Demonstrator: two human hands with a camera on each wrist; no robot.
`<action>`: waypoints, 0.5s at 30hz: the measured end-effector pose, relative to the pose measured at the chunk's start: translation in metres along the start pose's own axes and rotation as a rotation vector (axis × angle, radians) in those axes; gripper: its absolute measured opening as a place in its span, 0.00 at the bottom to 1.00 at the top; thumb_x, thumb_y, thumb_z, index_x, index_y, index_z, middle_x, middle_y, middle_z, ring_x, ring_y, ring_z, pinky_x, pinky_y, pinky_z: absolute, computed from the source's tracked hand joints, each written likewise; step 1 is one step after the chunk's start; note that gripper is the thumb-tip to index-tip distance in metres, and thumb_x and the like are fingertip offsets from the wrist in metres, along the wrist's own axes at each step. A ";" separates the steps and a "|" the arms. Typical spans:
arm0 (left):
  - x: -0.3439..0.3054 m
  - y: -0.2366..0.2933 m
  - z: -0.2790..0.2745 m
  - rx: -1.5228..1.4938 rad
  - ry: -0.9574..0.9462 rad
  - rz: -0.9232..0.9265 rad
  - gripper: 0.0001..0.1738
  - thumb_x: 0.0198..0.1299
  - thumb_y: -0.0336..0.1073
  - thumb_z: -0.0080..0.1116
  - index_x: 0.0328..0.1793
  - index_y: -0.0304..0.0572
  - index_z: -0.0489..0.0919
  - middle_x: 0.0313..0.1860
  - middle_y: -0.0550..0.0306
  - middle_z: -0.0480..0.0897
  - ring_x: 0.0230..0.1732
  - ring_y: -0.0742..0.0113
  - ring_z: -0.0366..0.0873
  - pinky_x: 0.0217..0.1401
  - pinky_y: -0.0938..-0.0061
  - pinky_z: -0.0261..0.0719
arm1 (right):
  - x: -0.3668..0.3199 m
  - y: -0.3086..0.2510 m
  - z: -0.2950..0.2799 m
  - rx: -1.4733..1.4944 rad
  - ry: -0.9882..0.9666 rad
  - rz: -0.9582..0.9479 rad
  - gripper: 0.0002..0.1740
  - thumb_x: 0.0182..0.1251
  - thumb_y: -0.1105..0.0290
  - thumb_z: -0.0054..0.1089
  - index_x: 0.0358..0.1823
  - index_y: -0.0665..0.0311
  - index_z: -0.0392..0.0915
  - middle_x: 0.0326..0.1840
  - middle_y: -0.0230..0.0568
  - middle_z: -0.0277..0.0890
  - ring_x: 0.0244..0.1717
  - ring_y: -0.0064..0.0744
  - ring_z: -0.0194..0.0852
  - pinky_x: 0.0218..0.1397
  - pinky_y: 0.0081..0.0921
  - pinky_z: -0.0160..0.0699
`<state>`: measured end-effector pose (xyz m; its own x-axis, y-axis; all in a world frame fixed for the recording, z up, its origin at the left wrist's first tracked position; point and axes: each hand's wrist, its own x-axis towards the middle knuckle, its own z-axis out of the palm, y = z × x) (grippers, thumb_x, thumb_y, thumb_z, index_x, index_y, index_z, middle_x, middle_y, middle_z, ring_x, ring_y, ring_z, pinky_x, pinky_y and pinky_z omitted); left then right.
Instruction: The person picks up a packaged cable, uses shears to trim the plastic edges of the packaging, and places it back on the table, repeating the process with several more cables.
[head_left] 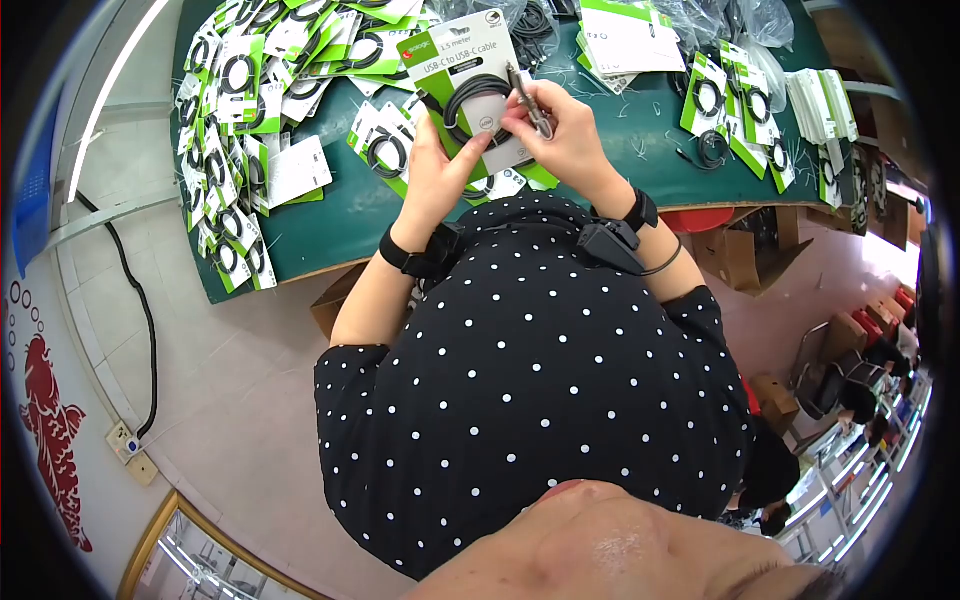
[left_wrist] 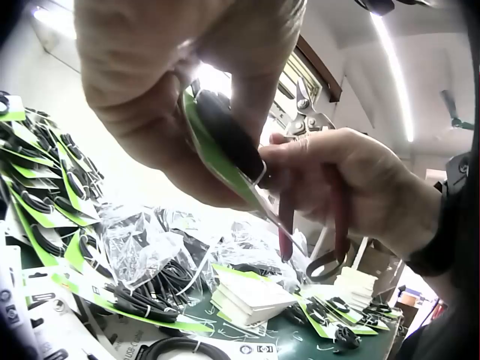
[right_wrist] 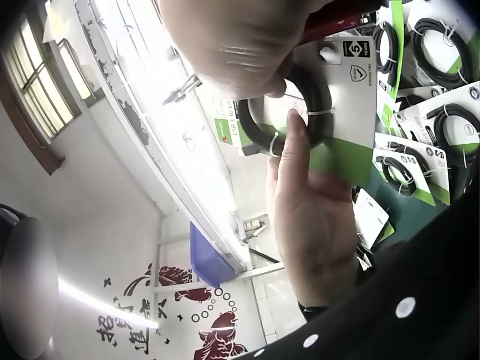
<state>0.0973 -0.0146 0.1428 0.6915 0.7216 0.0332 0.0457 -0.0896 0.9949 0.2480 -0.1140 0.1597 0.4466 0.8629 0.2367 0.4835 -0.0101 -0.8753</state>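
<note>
My left hand (head_left: 437,172) holds a white and green cable card (head_left: 455,55), thumb across its front. A coiled black cable (head_left: 470,98) is tied to the card with thin white ties, which show in the right wrist view. My right hand (head_left: 568,138) grips a pair of snips with red handles (left_wrist: 286,225) and metal blades (left_wrist: 303,101). In the head view the snips (head_left: 538,118) lie over the card's right side, beside the coil. The right wrist view shows my left thumb reaching into the coil (right_wrist: 259,131), partly hidden behind my right hand (right_wrist: 232,45).
A large heap of carded cables (head_left: 240,75) covers the left of the green table (head_left: 340,230). White cards (head_left: 630,45) are stacked behind, near clear plastic bags (head_left: 765,30). More carded cables (head_left: 735,95) and a row of cards (head_left: 820,105) sit at the right. Cut tie scraps are scattered about.
</note>
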 end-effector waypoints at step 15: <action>0.010 -0.001 -0.014 0.413 -0.046 -0.058 0.31 0.53 0.39 0.66 0.55 0.26 0.65 0.45 0.37 0.78 0.48 0.49 0.78 0.49 0.65 0.76 | -0.002 -0.008 -0.006 -0.174 0.126 -0.135 0.15 0.54 0.76 0.67 0.42 0.66 0.75 0.34 0.39 0.78 0.32 0.30 0.79 0.35 0.21 0.76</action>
<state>0.0936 0.0022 0.1436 0.7104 0.7029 -0.0354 0.3643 -0.3242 0.8730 0.2474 -0.1188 0.1687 0.4537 0.7928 0.4070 0.6624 0.0054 -0.7491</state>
